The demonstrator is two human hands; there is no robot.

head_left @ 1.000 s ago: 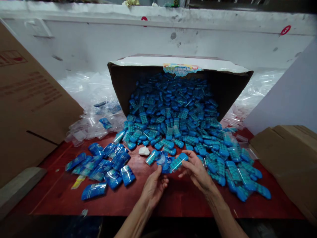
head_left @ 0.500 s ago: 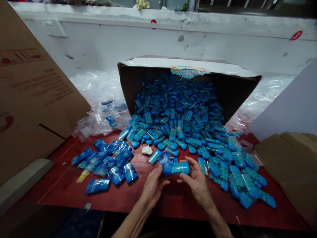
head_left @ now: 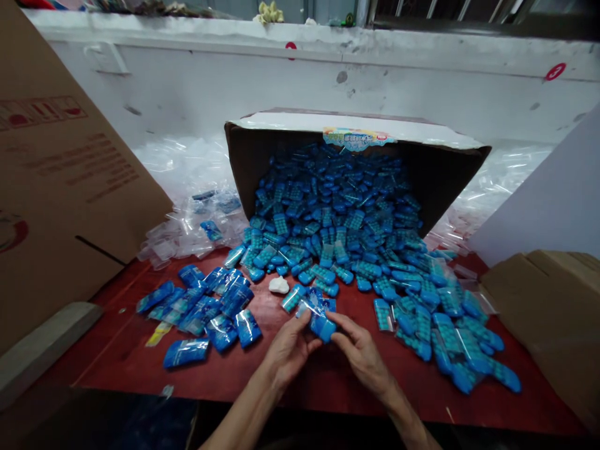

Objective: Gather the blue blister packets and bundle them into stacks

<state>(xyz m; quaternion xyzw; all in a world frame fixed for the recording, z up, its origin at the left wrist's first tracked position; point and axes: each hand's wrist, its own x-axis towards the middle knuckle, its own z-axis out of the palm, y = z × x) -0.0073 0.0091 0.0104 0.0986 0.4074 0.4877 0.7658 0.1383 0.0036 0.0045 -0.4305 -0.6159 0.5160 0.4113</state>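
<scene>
Between my two hands, above the red table's front part, is a blue packet (head_left: 322, 326), tilted, with clear film at its upper left end. My left hand (head_left: 291, 350) pinches its left side, thumb on top. The fingers of my right hand (head_left: 357, 350) close on its right end. Just behind it lie a printed blue wrapper (head_left: 329, 304), a teal-beaded packet (head_left: 294, 299) and a white lump (head_left: 279, 285). To the left is a group of shiny dark-blue wrapped packets (head_left: 201, 312).
A tipped cardboard box (head_left: 239, 162) spills blue packets (head_left: 337, 219) onto the red table (head_left: 281, 387). Clear plastic sleeves (head_left: 187, 219) pile up behind. A large carton (head_left: 70, 162) stands left, a smaller one (head_left: 544, 312) right, and a grey bar (head_left: 51, 350) lies at the left edge.
The blue packet has turned from lying level to tilted, its right end now lower and nearer my left hand. My right hand has moved left, closer to my left hand.
</scene>
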